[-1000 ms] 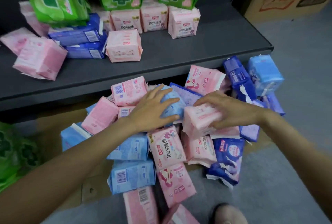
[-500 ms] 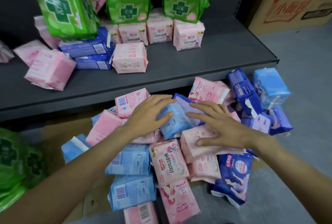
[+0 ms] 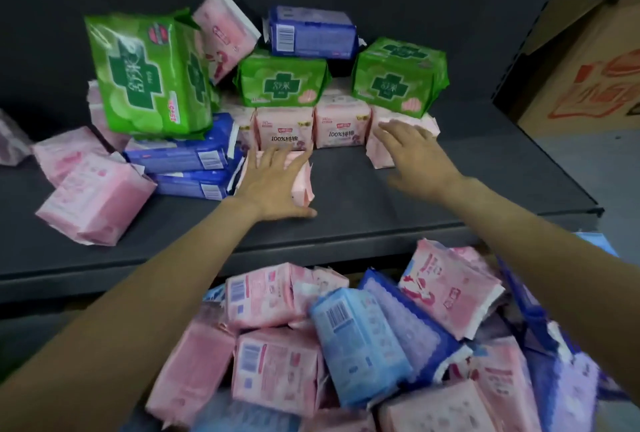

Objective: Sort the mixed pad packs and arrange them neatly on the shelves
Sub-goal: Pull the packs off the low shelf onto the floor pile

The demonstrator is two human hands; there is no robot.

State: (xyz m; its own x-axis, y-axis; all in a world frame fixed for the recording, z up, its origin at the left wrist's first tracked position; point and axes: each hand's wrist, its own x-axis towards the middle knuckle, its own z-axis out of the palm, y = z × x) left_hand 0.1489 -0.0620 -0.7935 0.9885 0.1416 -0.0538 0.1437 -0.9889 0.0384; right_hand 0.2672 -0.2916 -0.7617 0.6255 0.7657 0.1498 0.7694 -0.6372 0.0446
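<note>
Change since half a second ago: both hands have left the floor heap and now reach onto the shelf (image 3: 398,196), a flat dark matte board.

Shelf, 9 o'clock: two soft pink packs (image 3: 93,201), pillow-shaped and lying askew; blurred.

Shelf, 10 o'clock: large green pack (image 3: 149,73), glossy film, dark cross print, tilted on two flat dark blue packs (image 3: 180,154) stacked one on the other.

Centre: left hand (image 3: 273,186), fingers spread and nearly straight, palm down on a pink pack (image 3: 303,186) lying flat; thumb on the shelf board. It presses, no curl round the pack.

Shelf, 12 o'clock: row of upright pink "100%" packs (image 3: 284,130), square-faced. On them, two smaller green packs (image 3: 282,82); between and above these, a dark blue pack (image 3: 311,32). A pink pack (image 3: 225,33) leans at 11 o'clock.

Shelf, 1 o'clock: right hand (image 3: 415,154), fingers extended, loosely open, over the rightmost pink pack (image 3: 379,154); whether it touches cannot be told, motion blur.

Far right, 2 o'clock: cardboard box (image 3: 595,78), brown, red print.

Below shelf, 6 o'clock: floor heap (image 3: 346,345) of crinkled pink, light blue and violet film packs, jumbled.
</note>
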